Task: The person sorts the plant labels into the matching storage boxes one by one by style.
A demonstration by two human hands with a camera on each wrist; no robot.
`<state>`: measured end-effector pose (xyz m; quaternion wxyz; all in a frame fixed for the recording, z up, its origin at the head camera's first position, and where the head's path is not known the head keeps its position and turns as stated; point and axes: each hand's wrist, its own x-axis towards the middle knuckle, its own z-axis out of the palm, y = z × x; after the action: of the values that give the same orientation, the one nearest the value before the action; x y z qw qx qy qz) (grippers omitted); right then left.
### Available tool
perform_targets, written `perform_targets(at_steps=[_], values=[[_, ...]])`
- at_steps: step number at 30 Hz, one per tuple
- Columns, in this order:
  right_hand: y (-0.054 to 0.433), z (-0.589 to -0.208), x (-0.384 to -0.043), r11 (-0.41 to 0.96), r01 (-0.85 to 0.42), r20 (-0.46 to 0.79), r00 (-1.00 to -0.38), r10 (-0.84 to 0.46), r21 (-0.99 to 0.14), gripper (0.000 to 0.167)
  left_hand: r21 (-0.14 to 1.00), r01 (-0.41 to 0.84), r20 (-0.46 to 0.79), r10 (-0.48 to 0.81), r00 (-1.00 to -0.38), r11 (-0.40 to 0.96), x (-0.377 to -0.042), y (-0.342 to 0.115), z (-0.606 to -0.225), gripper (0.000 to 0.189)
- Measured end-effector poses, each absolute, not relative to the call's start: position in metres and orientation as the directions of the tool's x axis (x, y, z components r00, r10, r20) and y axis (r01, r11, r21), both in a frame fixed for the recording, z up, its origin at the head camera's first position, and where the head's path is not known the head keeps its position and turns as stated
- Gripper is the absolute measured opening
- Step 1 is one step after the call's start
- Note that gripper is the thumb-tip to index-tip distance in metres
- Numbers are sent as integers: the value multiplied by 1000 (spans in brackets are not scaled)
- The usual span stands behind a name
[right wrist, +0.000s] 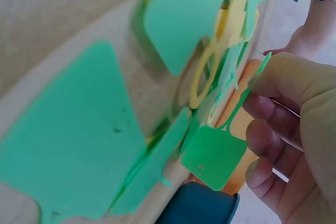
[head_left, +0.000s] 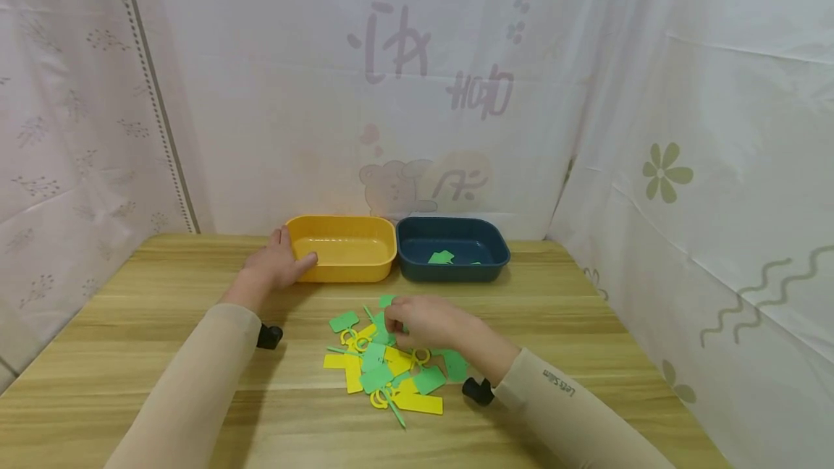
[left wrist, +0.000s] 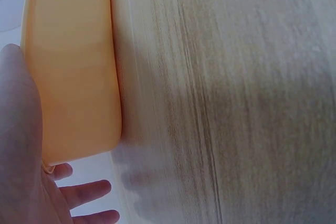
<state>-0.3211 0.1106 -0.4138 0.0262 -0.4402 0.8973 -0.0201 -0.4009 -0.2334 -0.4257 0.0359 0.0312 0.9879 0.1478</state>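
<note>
At the left end of the yellow bin (head_left: 342, 273), my left hand (head_left: 274, 263) rests with its thumb over the rim. Its other fingers reach out straight past the bin's end in the left wrist view. My right hand (head_left: 430, 320) is over a pile of flat green and yellow plastic tags (head_left: 419, 403). Between thumb and forefinger it pinches the thin stem of a green tag (right wrist: 215, 157), whose square plate hangs below the fingers in the right wrist view. Several loose green tags (right wrist: 73, 140) lie close by on the wooden table.
Right beside the yellow bin stands a dark blue bin (head_left: 449, 273) with a few green pieces (head_left: 441, 258) inside. Both bins are at the table's (head_left: 313, 433) back edge, before a printed white curtain (head_left: 280, 93). Another curtain hangs along the right side.
</note>
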Motion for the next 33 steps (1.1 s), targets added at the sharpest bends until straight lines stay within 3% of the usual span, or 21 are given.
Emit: perform_targets(at_steps=[24, 33], values=[[120, -386, -322, 633, -774, 134, -626, -768, 4, 6, 297, 54, -68, 78, -995, 953, -401, -234, -425, 112], [126, -371, -328, 683, -730, 215, -671, -710, -25, 5, 299, 53, -61, 74, -995, 953, -401, -233, -425, 112]])
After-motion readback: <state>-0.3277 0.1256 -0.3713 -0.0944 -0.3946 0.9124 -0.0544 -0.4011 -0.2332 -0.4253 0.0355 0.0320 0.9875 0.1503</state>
